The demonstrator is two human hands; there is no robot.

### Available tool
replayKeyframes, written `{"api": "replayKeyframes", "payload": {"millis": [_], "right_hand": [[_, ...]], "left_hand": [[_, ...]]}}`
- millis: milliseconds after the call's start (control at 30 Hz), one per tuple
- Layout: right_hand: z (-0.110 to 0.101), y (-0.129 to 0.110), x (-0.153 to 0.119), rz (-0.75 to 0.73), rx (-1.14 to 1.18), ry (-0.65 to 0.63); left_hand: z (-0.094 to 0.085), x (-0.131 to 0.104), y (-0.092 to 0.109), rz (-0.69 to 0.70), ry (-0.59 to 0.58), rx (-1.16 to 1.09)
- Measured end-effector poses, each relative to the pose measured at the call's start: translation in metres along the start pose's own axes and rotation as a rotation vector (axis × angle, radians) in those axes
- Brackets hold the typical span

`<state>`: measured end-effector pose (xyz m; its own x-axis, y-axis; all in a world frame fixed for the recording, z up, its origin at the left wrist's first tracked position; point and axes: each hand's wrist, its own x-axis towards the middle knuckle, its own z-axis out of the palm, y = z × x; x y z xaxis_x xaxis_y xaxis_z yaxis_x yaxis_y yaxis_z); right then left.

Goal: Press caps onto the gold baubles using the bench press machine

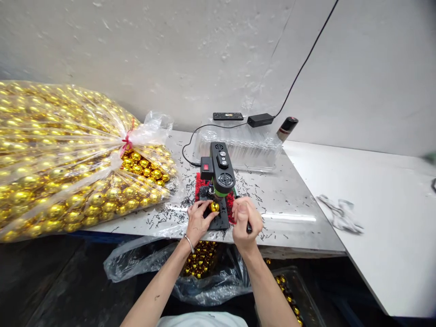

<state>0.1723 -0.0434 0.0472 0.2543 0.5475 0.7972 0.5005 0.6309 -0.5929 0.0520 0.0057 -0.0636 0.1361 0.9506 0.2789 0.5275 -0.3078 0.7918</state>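
Note:
My left hand (200,221) pinches a shiny gold ball (214,206) between thumb and fingers, under the head of a small black bench machine (223,170). The ball sits over the machine's dark base plate (220,221). To the right, my right hand (245,220) is wrapped round the machine's black lever handle (249,228). Red material (230,206) shows on both sides of the base, with small black shavings around it.
A big clear bag of gold balls (68,168) fills the left. Behind the machine are clear plastic trays (238,147), a remote (227,116), a power adapter (260,120) and a can (287,128). Gloves (341,214) lie right. Below the edge hangs an open bag (213,290).

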Motion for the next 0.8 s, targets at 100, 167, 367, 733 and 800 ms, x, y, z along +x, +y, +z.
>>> {"api": "replayKeyframes", "payload": {"millis": [100, 167, 367, 733, 800], "right_hand": [[-0.001, -0.007, 0.008, 0.032, 0.003, -0.017], [-0.002, -0.008, 0.009, 0.039, 0.003, -0.018], [-0.002, -0.006, 0.005, 0.040, 0.009, -0.024], [-0.001, -0.001, -0.003, 0.050, -0.002, -0.014], [0.000, -0.002, -0.003, 0.046, 0.005, -0.012]], "left_hand": [[0.000, 0.000, 0.000, 0.005, 0.021, -0.033], [-0.004, -0.002, 0.002, 0.030, 0.043, -0.062], [-0.039, -0.052, 0.010, 0.195, 0.048, -0.067], [-0.067, -0.074, -0.020, 0.395, 0.052, 0.162], [-0.089, -0.024, -0.020, 0.294, 0.194, 0.254]]}}
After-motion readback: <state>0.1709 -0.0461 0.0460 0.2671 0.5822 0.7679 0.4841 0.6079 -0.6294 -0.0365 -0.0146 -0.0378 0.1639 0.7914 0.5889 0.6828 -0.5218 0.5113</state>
